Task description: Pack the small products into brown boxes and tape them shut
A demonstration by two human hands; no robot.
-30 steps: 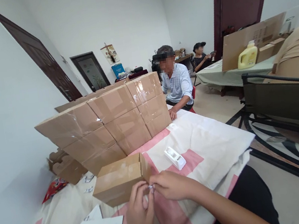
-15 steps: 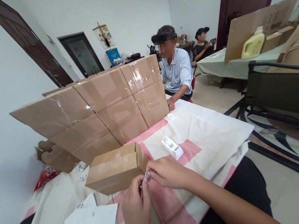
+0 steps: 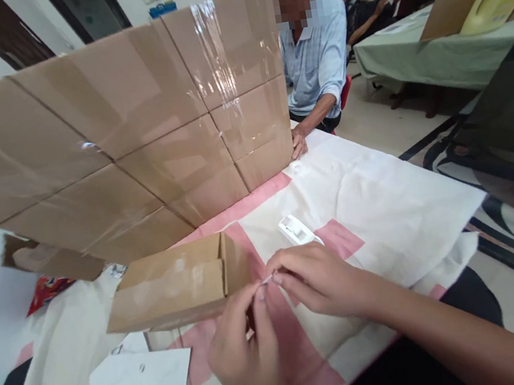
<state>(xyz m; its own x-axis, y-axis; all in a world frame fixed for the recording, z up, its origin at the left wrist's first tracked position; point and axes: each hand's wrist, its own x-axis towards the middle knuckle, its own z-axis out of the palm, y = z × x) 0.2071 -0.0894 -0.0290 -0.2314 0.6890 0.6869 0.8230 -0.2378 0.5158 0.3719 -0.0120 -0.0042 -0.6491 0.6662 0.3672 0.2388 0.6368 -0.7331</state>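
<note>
The left hand [image 3: 246, 357] and right hand [image 3: 322, 276] pinch a small pale strip [image 3: 266, 277] between their fingertips, just beside a cardboard box [image 3: 174, 284]. Holding it taut, by its ends only, would likely stop it curling or sticking.

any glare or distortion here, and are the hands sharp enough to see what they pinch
Head view: glare streaks on the taped stacked cartons; the wide lens stretches them toward the left edge; light is soft, shadows faint; left hand and right hand are fairly sharp, yet the pale bit pinched between them is too small to identify.
</note>
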